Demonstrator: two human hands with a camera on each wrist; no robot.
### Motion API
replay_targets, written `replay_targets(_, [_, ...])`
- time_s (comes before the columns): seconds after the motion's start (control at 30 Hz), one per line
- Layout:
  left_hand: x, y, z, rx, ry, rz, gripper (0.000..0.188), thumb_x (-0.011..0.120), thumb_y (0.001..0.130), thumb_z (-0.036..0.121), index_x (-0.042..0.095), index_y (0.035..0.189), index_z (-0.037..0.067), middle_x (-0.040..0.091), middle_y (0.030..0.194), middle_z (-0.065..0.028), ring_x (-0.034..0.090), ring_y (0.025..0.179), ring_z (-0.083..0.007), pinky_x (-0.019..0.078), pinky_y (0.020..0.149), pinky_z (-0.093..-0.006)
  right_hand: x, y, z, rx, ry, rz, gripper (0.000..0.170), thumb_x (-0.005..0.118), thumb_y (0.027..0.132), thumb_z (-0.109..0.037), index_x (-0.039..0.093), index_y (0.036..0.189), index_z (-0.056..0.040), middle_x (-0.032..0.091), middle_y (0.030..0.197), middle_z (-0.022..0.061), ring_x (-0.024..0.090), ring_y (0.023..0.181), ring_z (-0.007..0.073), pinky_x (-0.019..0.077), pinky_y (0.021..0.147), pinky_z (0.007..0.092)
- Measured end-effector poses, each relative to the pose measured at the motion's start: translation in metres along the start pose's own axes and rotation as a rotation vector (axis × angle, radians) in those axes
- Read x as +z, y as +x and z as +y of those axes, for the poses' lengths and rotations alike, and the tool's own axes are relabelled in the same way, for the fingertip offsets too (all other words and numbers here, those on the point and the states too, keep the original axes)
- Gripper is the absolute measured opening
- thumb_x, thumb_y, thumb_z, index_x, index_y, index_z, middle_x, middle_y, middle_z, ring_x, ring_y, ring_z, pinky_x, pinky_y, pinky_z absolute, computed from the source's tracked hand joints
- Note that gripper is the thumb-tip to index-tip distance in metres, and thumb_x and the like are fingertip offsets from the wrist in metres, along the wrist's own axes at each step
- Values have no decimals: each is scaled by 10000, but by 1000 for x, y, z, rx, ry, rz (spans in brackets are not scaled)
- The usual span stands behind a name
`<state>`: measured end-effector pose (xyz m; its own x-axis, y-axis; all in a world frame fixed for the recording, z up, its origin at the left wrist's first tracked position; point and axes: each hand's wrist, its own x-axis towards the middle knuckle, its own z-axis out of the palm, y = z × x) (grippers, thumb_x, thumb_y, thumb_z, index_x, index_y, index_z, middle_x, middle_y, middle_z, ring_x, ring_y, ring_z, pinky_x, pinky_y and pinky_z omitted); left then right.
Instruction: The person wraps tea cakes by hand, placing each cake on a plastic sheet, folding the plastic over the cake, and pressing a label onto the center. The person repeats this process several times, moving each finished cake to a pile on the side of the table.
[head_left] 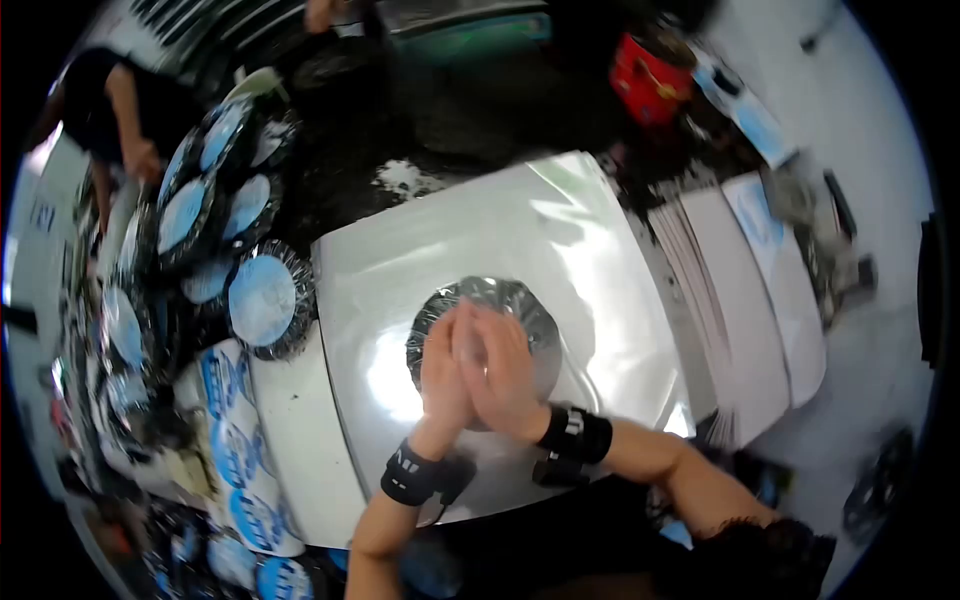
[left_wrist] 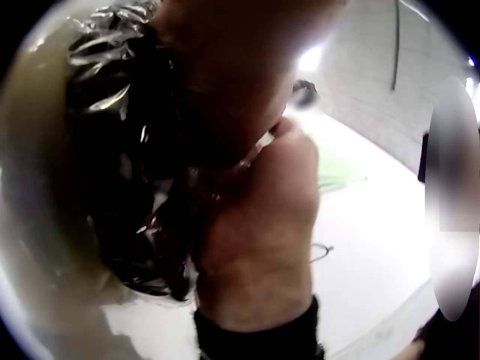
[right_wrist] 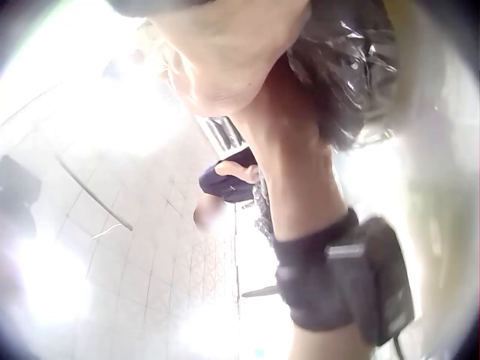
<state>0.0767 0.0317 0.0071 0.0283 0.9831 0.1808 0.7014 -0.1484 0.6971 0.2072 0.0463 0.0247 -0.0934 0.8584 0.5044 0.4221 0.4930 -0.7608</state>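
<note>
- The glossy sheet lay bare around the disc, with more room beyond it than on the near side.
- Both hands, left hand and right hand, blocked the disc's middle from above.
- The forearms crossed the sheet's near edge, with a gap between them.
- Wrapped discs walled off the far left.
- Stacked boards stood in the way on the right.
- Past the far right corner, a red tin stood.
</note>
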Motion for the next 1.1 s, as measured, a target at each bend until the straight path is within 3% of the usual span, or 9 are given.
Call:
replay_targets(0.13, [-1, -2, 38, 291, 43, -119, 864, 639, 893, 369, 315, 1580, -42, 296, 1647, -281, 292, 1530, -411, 97, 1249, -551, -37, -12, 11, 306, 326, -118, 350, 498, 996, -70, 555, 1310, 74, 538, 1416, 289, 526, 1262, 476, 394, 1118, 495])
replay_targets(0.23, [5, -1, 15, 274, 261, -186, 797, 679, 852, 260, 394, 1534, -39, 358, 1604, -281, 314, 1505, -454, 236, 1213, -554, -70, -35, 1, -262, -429, -334, 290, 598, 913, -135, 660, 1138, 37, 639, 1271, 238, 602, 1218, 378, 497, 1029, 433])
replay_targets(0.33, [-3, -3, 37, 233, 90, -167, 774, 710, 839, 265, 444, 1498, -43, 391, 1581, -274, 330, 1495, -452, 270, 1204, -537, -76, 54, 1, 199, -264, -1016, 271, 644, 862, -169, 701, 1057, 10, 673, 1139, 193, 673, 1049, 347, 552, 838, 431])
replay_targets(0.47, [10, -6, 51, 241, 311, -121, 785, 748, 827, 307, 472, 1469, -51, 405, 1562, -280, 326, 1478, -489, 268, 1193, -577, -86, 25, 51, -34, 264, -578, 189, 748, 837, -163, 724, 935, -3, 683, 828, 131, 679, 778, 296, 553, 734, 393])
replay_targets(0.5, [11, -5, 49, 231, 323, -133, 763, 731, 839, 293, 470, 1468, -51, 403, 1564, -278, 321, 1479, -492, 265, 1191, -578, -138, 39, 53, 556, 366, -706, 180, 765, 866, -145, 716, 977, -12, 699, 925, 110, 681, 853, 215, 547, 784, 353])
replay_targets(0.6, [12, -5, 51, 200, 354, -153, 697, 701, 856, 272, 494, 1440, -48, 401, 1563, -274, 314, 1481, -492, 262, 1179, -579, -292, 57, 203, 346, -767, 93, 351, 721, 842, -162, 643, 1146, -4, 700, 1180, 205, 669, 1045, 381, 533, 938, 466])
replay_targets(0.67, [11, -4, 55, 193, 357, -157, 694, 699, 853, 267, 494, 1438, -47, 402, 1561, -275, 318, 1479, -491, 264, 1177, -581, -389, 66, 279, -9, -1468, 100, 422, 709, 838, -160, 550, 1163, 56, 648, 1215, 316, 657, 1026, 442, 511, 1001, 513])
replay_targets(0.77, [15, -5, 56, 177, 365, -133, 694, 695, 845, 261, 495, 1438, -40, 410, 1551, -275, 332, 1472, -487, 271, 1179, -583, -416, 67, 364, 236, -1609, -216, 385, 718, 852, -218, 544, 1090, 28, 684, 1075, 301, 683, 927, 420, 545, 909, 526])
replay_targets(1.1, [17, -7, 55, 213, 407, -82, 640, 676, 880, 256, 511, 1432, -22, 421, 1548, -257, 345, 1473, -467, 289, 1176, -565, -469, 77, 352, 406, -714, 86, 307, 886, 727, -323, 722, 774, -68, 681, 727, 127, 653, 673, 276, 506, 668, 410])
